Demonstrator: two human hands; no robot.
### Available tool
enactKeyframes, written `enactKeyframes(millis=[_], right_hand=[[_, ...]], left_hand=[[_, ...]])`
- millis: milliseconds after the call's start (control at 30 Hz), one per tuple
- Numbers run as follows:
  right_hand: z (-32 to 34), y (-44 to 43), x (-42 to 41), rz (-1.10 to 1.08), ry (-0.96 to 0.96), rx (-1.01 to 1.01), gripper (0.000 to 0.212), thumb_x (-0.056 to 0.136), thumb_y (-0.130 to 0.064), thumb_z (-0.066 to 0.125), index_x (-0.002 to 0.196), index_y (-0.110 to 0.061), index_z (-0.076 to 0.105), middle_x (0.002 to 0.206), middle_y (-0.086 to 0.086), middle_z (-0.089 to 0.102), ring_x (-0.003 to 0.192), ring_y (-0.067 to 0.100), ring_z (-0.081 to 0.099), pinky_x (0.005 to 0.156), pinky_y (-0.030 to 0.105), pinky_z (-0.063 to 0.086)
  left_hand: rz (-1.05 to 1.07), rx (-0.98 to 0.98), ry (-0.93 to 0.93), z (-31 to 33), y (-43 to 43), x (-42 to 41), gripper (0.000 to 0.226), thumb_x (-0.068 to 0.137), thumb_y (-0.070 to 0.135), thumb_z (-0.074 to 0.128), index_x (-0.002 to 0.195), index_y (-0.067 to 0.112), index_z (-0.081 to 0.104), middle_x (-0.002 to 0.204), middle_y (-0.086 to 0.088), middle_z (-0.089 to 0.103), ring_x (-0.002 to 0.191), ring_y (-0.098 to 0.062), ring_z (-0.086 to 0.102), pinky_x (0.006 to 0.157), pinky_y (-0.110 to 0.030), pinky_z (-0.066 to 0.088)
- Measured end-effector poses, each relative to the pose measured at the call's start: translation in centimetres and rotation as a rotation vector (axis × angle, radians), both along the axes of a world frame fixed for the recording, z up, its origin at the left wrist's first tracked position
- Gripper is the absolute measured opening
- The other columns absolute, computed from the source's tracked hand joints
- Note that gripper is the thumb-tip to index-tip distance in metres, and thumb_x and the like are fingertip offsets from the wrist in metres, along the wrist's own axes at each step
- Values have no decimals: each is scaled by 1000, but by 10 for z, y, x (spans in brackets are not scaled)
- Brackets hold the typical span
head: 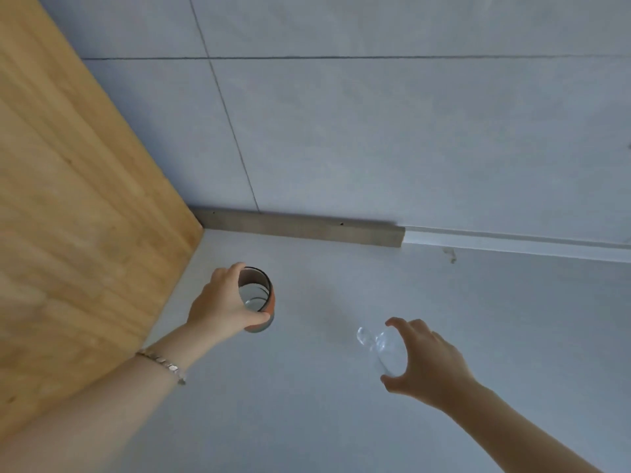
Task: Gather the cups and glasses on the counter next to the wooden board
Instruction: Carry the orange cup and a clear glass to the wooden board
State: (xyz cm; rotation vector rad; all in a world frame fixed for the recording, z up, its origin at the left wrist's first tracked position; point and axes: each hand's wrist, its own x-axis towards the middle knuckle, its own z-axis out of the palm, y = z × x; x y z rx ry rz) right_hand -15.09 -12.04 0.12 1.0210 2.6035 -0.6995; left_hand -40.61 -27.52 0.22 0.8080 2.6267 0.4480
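A cup (263, 302) with an orange and grey outside stands upright on the white counter (307, 387), close to the wooden board (78, 216) that rises on the left. My left hand (222, 305) is wrapped around this cup's left side, thumb at the front and fingers at the back rim. To the right, a clear glass (382, 346) stands on the counter. My right hand (430, 363) curls around the glass from the right, thumb below and fingers above; whether they touch the glass is unclear.
A grey tiled wall (375, 131) stands behind the counter, with a short brownish strip (307, 228) along its base. A small brown stain (452, 256) marks the counter at the back right. A bracelet (164, 365) sits on my left wrist.
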Motion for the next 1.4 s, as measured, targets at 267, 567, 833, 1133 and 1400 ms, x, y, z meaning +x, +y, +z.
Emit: enactKeyframes(millis=[267,567,833,1133,1400], right_hand=[[-14,-44,-135,56,-37,-79,82,67,-29,77,137,-36,34,126,5,36,115,22,48,92,30,51],[-15,-8,-288,386,-79,112,76,73,-3,72,136,-33,39,140,5,33,122,30,43,90,38,50],[-36,6,-373,567,-48,187,75,76,-4,69,138,-33,38,143,4,31,131,28,33,95,44,50],[-56,-18,-377,-46,-9,-129,120,72,-41,75,149,-16,-13,149,16,16,136,38,31,109,43,37],[-65,-17,-391,-167,108,-215,99,74,-34,73,148,-24,8,140,10,33,122,33,50,96,40,49]], left_hand=[[119,87,93,-17,-10,-133,82,59,33,83,127,11,43,136,-4,39,119,-31,49,88,-40,50],[70,44,20,-34,10,-198,90,66,36,78,139,8,34,144,-6,35,126,-28,46,100,-35,45],[-46,4,41,-41,29,-236,92,66,39,76,141,14,29,148,0,29,121,-34,45,99,-35,42],[-72,14,89,-49,33,-243,95,65,42,77,142,15,28,148,-1,29,122,-33,45,100,-35,42],[-74,64,90,-53,32,-245,91,61,42,80,136,13,37,142,-4,37,120,-32,48,99,-36,44]])
